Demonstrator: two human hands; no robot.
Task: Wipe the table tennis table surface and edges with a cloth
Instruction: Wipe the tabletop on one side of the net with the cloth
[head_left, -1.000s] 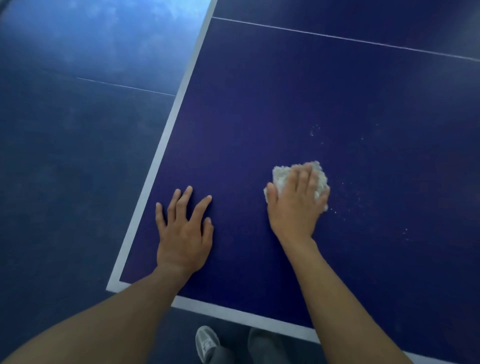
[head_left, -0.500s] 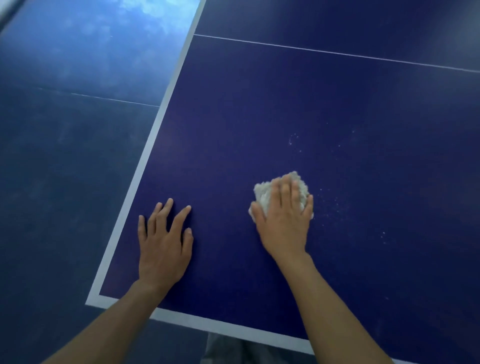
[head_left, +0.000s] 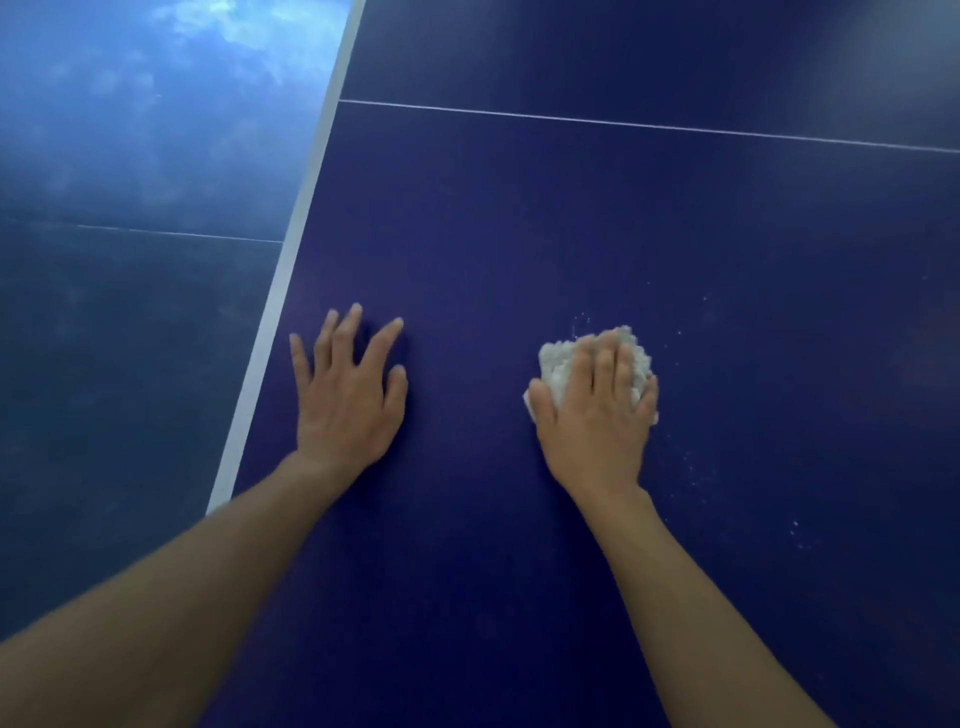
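Head view looks down on the dark blue table tennis table, whose white left edge band runs diagonally up the frame with the floor beyond it. The near edge is out of view.

Both hands are on the surface. The left hand lies flat with fingers spread, just inside the left edge, holding nothing and apparently bracing. The right hand is well apart from it, further in from that edge. It presses down with fingers laid fairly straight over a bunched white cloth, which pokes out ahead of the fingertips and beside the thumb.

Pale specks dot the surface just to the right of the cloth and toward the near edge.

The step in hand looks like wiping the open surface. The next move probably calls for sweeping the cloth rightward over the specks under firm pressure; the edges are likely not yet done.
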